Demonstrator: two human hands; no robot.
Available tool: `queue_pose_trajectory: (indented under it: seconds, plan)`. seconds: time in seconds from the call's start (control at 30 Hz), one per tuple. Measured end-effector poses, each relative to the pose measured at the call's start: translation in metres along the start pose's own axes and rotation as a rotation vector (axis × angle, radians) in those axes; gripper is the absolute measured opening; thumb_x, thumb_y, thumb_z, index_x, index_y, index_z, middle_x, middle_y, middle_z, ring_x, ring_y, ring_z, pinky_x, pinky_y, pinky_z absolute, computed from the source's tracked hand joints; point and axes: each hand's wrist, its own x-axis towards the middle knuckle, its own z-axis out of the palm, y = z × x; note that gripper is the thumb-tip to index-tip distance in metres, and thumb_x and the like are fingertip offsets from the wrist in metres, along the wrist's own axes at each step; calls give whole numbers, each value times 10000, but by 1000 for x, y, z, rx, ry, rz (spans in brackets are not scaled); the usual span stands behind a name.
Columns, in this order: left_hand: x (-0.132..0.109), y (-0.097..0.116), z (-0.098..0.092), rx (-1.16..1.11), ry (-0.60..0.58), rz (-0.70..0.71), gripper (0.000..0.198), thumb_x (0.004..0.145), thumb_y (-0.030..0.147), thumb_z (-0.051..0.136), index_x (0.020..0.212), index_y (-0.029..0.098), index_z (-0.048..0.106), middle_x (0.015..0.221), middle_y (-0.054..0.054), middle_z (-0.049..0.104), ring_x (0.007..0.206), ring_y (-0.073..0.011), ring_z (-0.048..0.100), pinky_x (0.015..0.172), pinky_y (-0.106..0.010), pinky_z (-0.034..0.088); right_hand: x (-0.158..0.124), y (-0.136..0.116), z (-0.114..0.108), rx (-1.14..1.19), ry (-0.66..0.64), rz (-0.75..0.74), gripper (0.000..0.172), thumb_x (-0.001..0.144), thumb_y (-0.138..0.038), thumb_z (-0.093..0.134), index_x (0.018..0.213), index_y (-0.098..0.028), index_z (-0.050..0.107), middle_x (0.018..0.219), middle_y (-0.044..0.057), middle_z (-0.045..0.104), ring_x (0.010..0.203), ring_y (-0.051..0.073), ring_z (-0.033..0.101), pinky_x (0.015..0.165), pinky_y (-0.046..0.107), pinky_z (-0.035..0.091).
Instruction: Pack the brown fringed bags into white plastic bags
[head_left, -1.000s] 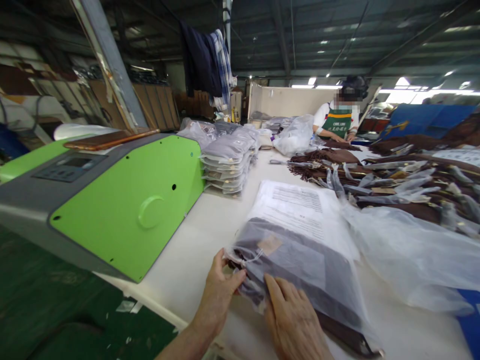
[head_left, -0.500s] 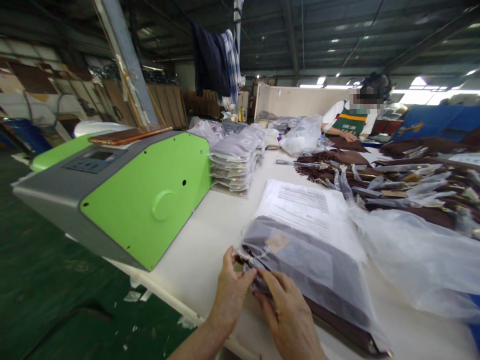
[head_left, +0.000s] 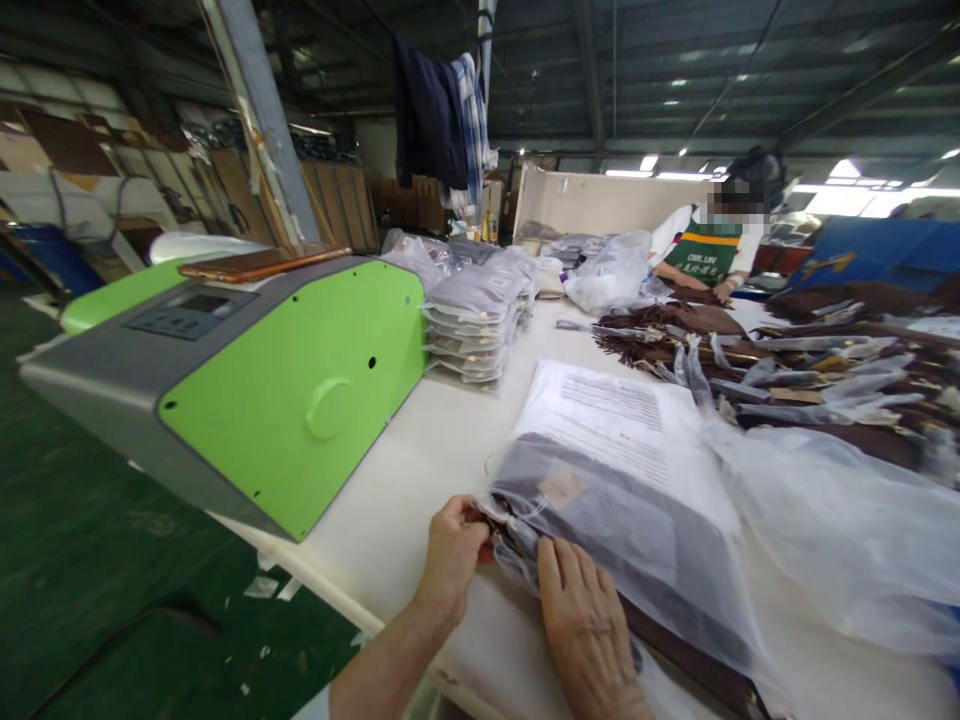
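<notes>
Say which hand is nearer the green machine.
Left. The left hand pinches the near-left corner of the bag, right of the green machine; the right hand rests farther right, along the bag's near edge.

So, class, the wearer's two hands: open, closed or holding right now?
Left hand: closed, pinching a corner of the bagged brown item.
Right hand: open, laid on its near edge.

Our left hand (head_left: pixel 454 555) curls into a pinch, its forearm (head_left: pixel 394 655) crossing the near edge of the counter (head_left: pixel 461 425); our right hand (head_left: pixel 589 620) rests palm down.
</notes>
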Motion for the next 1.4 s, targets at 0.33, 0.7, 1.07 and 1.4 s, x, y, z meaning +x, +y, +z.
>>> queue_pose_trajectory:
  seconds: [0.33,0.7,1.07,1.4]
  plan:
    - [6,-1,2,16,-96,68,372,527,184,532,894,146,578,763,-4,623,571,-108,551,435,-174,397,27,39,-5,149,-98,-18,244,681,-40,418,861,-191,483,670,23,591,596,184,573,543,279,421]
    - [19,-19,34,-48,-83,-29,97,622,89,466,644,182,480,457,62,496,329,-91,477,299,-164,285,40,67,-8,221,-108,-61,235,712,-115,398,896,-207,511,671,-17,641,574,137,618,498,225,417]
    - [-2,-20,14,-85,-51,-62,50,569,162,497,529,180,475,302,60,421,265,-67,345,300,-168,215,11,53,16,35,59,-263,258,870,-75,303,999,-113,524,864,102,645,812,187,572,758,299,404]
    - [-9,-26,3,-19,-73,-77,241,598,356,636,644,153,514,392,8,547,332,-101,474,348,-185,370,15,18,40,-68,13,22,349,788,-44,379,1090,-110,541,1007,138,633,952,227,568,848,371,422]
